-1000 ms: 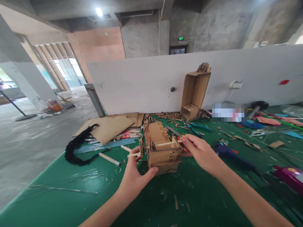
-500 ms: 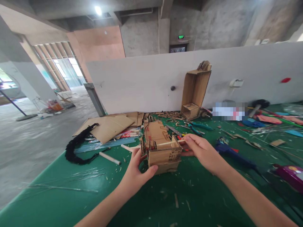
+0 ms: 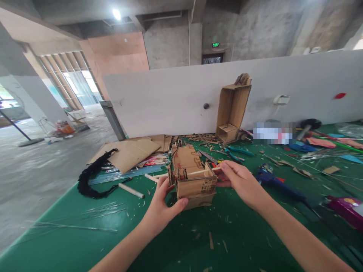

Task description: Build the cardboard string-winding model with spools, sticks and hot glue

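Observation:
A small cardboard box (image 3: 195, 189) with an open top stands on the green table in front of me. A thin wooden stick (image 3: 198, 172) runs across it through the side walls, with corrugated cardboard discs (image 3: 170, 176) on its left part. My left hand (image 3: 163, 207) holds the box's left side, thumb on the front face and fingers behind. At the right wall, my right hand (image 3: 236, 181) pinches the stick's end between thumb and forefinger; its other fingers are partly hidden behind the box corner.
Beyond the box lie scissors (image 3: 208, 156) and teal-handled pliers (image 3: 234, 154). A blue glue gun (image 3: 280, 186) rests to the right. Leftward are a black fuzzy strip (image 3: 89, 181), a pale rod (image 3: 131, 190) and cardboard sheets (image 3: 133, 149). A tall cardboard frame (image 3: 234, 109) leans against the white partition.
Both hands keep their hold on the box and the stick. The view has shifted very slightly; nothing else has visibly moved.

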Action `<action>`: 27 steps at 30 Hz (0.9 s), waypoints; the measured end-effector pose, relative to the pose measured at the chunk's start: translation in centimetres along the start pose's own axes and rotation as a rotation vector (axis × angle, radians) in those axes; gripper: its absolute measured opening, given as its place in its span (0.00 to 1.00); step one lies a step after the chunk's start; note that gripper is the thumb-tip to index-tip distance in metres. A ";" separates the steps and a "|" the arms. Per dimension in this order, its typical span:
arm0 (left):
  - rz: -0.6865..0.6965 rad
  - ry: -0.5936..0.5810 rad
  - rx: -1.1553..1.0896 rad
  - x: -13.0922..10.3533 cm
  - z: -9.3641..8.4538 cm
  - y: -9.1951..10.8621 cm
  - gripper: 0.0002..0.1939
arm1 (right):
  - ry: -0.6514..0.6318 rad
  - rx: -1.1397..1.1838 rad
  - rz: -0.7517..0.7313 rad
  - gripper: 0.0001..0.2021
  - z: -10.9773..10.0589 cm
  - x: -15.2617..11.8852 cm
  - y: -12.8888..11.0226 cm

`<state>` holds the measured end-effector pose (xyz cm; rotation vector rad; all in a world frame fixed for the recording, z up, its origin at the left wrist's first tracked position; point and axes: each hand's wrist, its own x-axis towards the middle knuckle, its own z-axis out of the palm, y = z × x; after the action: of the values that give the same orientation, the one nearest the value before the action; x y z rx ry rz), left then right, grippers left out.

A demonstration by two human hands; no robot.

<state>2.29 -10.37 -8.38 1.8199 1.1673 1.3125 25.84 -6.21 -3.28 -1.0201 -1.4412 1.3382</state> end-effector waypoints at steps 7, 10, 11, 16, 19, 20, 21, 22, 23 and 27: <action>-0.014 -0.005 -0.003 0.0 0.0 -0.1 0.26 | 0.002 -0.027 -0.014 0.17 0.1 -0.1 -0.1; -0.011 -0.010 -0.003 -0.1 0.0 -0.1 0.26 | -0.007 -0.039 -0.035 0.18 0.1 -0.1 -0.2; -0.009 -0.013 -0.005 -0.1 0.0 0.0 0.26 | -0.013 -0.044 -0.044 0.17 0.1 -0.1 -0.2; -0.018 -0.007 -0.009 -0.2 0.0 -0.1 0.28 | -0.035 -0.064 -0.055 0.16 0.0 -0.1 -0.2; -0.014 -0.001 -0.005 -0.1 0.0 -0.2 0.28 | -0.038 -0.072 -0.048 0.16 0.0 -0.2 -0.3; -0.012 -0.001 -0.002 -0.1 0.0 -0.2 0.28 | -0.035 -0.073 -0.045 0.17 0.0 -0.2 -0.3; -0.012 -0.001 0.000 -0.1 0.0 -0.1 0.28 | -0.030 -0.073 -0.040 0.17 0.0 -0.2 -0.3; -0.013 0.000 0.001 -0.1 0.0 -0.1 0.28 | -0.026 -0.072 -0.035 0.17 0.0 -0.2 -0.3; -0.014 0.003 0.002 -0.1 0.0 -0.1 0.28 | -0.022 -0.069 -0.031 0.17 0.0 -0.2 -0.3; -0.010 -0.002 0.008 0.0 -0.1 0.0 0.27 | -0.021 -0.045 -0.026 0.17 0.0 -0.1 0.0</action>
<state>2.15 -10.42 -8.35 1.8175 1.1810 1.3023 25.90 -6.31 -3.27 -1.0158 -1.5015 1.3064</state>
